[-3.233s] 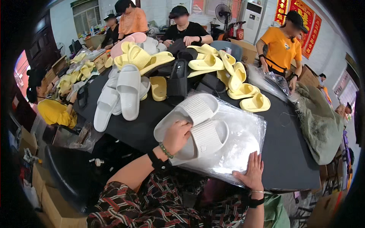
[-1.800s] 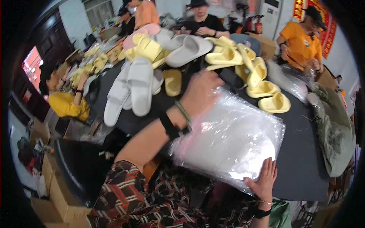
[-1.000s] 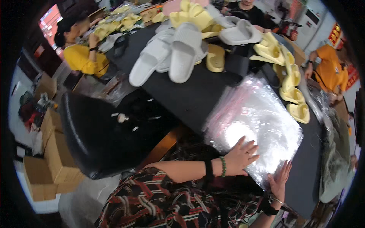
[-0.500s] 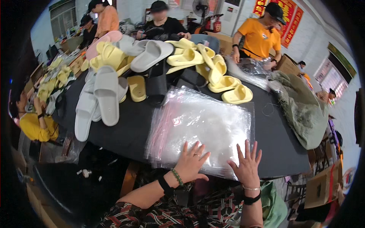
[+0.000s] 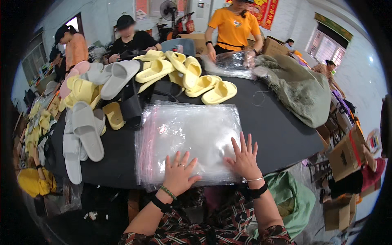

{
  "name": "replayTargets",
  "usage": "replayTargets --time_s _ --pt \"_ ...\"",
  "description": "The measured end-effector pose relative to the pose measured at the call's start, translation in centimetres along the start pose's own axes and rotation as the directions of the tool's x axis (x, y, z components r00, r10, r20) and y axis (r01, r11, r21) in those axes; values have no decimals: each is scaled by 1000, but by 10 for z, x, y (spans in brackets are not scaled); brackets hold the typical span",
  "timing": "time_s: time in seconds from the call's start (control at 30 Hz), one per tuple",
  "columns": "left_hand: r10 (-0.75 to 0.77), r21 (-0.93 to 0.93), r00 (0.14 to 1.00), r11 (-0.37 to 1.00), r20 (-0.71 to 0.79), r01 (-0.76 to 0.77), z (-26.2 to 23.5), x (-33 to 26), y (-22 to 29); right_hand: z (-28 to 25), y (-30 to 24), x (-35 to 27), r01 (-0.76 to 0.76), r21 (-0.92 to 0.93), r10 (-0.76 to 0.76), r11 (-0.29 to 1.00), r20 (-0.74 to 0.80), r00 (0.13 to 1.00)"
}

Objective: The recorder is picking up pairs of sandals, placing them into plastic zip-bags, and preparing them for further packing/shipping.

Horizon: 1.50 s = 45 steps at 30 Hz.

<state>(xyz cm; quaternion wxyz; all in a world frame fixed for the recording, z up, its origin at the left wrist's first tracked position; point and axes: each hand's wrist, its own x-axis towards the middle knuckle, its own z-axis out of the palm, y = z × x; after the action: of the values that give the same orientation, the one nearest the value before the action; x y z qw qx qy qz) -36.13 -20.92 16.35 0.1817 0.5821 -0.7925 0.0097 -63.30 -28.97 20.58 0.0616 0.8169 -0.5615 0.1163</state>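
A stack of clear plastic bags (image 5: 196, 130) with pinkish-red strips along its left side lies flat on the black table (image 5: 281, 141) before me. My left hand (image 5: 178, 173) rests on the near left part of the stack, fingers spread, holding nothing. On the near right edge lies my right hand (image 5: 245, 157), also with its fingers spread and nothing in it. Beyond the stack sit several yellow slippers (image 5: 220, 93), the nearest one just past its far edge. Grey slippers (image 5: 87, 130) are heaped to the left, with a black slipper (image 5: 131, 104) among them.
A worn green sack (image 5: 302, 90) slumps over the table's right side. Across the table, a person in orange (image 5: 234, 30) handles clear plastic; another in black (image 5: 132, 41) sits to the left. A green bag (image 5: 292, 200) and cardboard boxes (image 5: 347, 153) are at the lower right.
My view has swung to the right, so the table and slippers appear further left. Both hands stay spread on the bag stack, the left one now turned more upright.
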Motion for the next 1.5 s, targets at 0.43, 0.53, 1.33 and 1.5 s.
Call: replayTargets --time_s 0.43,0.53,1.33,1.5 --pt "-21 126 1000 992 -16 23 -14 2 1 26 -15 -14 142 143 -155 979 78 985" --pt "150 45 988 988 21 -151 -2 -1 -1 11 -12 -10 98 118 -120 988 190 974" --pt "-58 -225 997 973 -52 45 14 15 8 6 -7 -21 150 21 -149 988 307 940" --pt "-49 -209 998 977 -50 38 13 14 5 17 0 -21 150 19 -148 989 305 941"
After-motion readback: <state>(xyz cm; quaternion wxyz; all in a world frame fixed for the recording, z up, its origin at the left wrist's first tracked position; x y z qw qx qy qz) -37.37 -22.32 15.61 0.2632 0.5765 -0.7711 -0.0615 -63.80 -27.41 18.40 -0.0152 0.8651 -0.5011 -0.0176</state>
